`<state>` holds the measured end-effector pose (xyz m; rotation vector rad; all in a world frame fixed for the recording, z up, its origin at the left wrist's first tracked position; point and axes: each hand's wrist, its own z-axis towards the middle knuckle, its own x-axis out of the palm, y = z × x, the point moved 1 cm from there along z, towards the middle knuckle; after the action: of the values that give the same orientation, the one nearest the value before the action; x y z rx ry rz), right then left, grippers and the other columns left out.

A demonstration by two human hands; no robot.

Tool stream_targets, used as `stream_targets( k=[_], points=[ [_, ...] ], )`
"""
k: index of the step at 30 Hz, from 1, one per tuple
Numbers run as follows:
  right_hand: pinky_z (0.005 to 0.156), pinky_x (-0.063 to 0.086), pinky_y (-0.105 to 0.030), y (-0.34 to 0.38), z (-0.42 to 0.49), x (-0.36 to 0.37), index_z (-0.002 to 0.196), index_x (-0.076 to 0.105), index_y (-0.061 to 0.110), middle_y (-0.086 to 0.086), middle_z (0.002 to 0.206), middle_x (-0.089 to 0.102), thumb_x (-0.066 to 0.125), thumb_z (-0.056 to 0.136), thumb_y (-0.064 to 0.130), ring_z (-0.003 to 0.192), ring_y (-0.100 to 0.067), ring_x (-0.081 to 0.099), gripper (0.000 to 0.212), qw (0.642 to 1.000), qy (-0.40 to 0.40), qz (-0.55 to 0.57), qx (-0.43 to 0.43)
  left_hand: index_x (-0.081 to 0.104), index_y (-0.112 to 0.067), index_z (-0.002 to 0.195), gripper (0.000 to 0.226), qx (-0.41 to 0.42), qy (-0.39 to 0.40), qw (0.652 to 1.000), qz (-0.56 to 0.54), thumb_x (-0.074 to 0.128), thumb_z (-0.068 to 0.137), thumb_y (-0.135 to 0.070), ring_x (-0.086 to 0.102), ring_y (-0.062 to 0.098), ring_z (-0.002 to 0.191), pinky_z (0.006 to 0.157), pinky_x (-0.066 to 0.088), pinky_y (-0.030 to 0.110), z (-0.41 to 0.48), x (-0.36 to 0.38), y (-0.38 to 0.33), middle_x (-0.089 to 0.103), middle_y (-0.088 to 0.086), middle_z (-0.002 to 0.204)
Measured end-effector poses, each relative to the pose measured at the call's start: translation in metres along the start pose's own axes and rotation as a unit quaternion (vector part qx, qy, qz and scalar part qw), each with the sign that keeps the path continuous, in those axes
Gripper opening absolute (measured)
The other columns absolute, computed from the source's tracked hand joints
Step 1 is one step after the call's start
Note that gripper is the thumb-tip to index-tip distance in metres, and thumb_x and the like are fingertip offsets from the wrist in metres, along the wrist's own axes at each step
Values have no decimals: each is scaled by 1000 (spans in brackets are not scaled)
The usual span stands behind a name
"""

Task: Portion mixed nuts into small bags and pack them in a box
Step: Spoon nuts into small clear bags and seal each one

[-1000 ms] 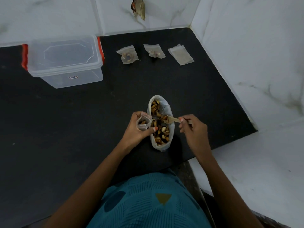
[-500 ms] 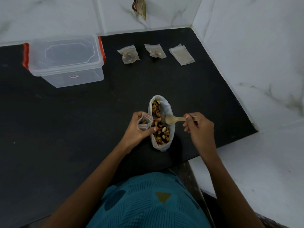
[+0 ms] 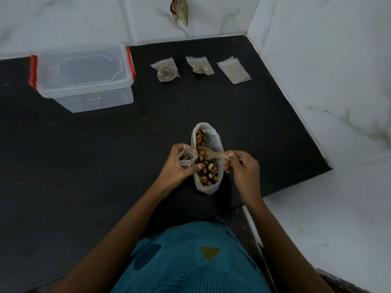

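Note:
A large open plastic bag of mixed nuts (image 3: 207, 166) stands on the black counter (image 3: 105, 155) near its front edge. My left hand (image 3: 177, 168) grips a small clear bag (image 3: 185, 158), held open just left of the big bag, with a few nuts inside. My right hand (image 3: 242, 168) pinches the handle of a small wooden spoon (image 3: 213, 154), whose bowl lies among the nuts in the big bag. At the back sit two filled small bags (image 3: 166, 69) (image 3: 199, 65) and a short stack of empty bags (image 3: 233, 69). A clear lidded plastic box (image 3: 84, 77) with red clips stands back left.
White marble walls close the counter at the back and right, and a white ledge (image 3: 317, 218) lies lower right. A crumpled wrapper (image 3: 179, 9) hangs on the back wall. My teal-clad body (image 3: 190, 261) is against the front edge.
My right hand drew the spoon a little right out of the nuts, then pushed its bowl back left into the big bag. The left hand with the small bag stayed put.

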<state>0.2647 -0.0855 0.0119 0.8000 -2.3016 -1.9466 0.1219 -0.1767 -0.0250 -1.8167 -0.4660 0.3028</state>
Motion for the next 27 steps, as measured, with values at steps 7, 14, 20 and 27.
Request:
stream_targets(
  k=[7,14,20,27],
  points=[
    [58,46,-17,-6,9,-1,80,62,7,-3,64,58,51,93,11,56,-7,53,17,967,-12,191,165,41,-14,114,48,-5,-3,1000,-3,70,77,-4,55,-6,99,83,51,18,-1,0,-3,53,-9,110],
    [63,45,-20,-6,8,-13,83,63,8,-4,68,58,50,93,13,60,-8,53,17,958,-5,224,181,42,-14,114,49,-4,1,1000,-2,71,76,-5,54,4,107,89,50,26,-1,-1,-2,53,-4,114],
    [56,47,-17,-4,6,-14,81,63,14,-3,66,60,51,93,14,55,-4,56,17,993,-40,94,55,41,-14,114,48,-2,-3,1000,-7,70,76,-4,52,4,109,90,48,25,-2,-1,-3,52,-7,112],
    [56,47,-14,-5,2,-15,84,62,14,-3,68,60,50,93,11,54,-1,56,15,997,-41,69,8,41,-16,112,47,-1,-2,1000,-10,69,77,-3,53,0,104,83,50,18,-4,0,-5,52,-9,110]
  ],
)
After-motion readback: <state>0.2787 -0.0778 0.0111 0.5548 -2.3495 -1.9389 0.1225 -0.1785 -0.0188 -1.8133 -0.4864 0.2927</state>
